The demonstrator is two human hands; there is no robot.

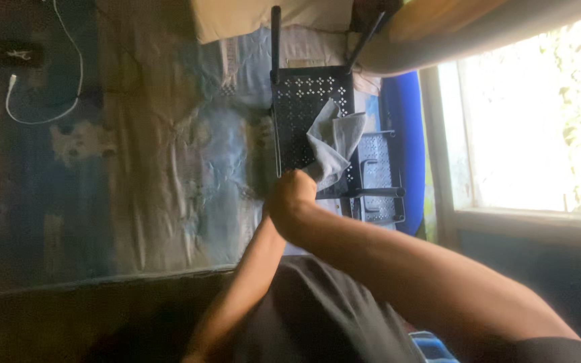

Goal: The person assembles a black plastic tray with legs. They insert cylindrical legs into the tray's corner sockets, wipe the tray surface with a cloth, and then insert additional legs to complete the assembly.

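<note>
View: a single camera sits on my head; no second view shares the scene.
Facing: it looks down past my chest and along my two forearms to my hands, which meet near the frame's middle.
Tilt: the picture is rolled sideways, so the window stands at the right and the bedding spreads across the left.
Nearness: close; my dark shirt fills the near bottom edge.
Middle ground: the black perforated stand with a grey cloth lies just beyond my hands.
Far reach: a white cable shows in the top-left corner.
</note>
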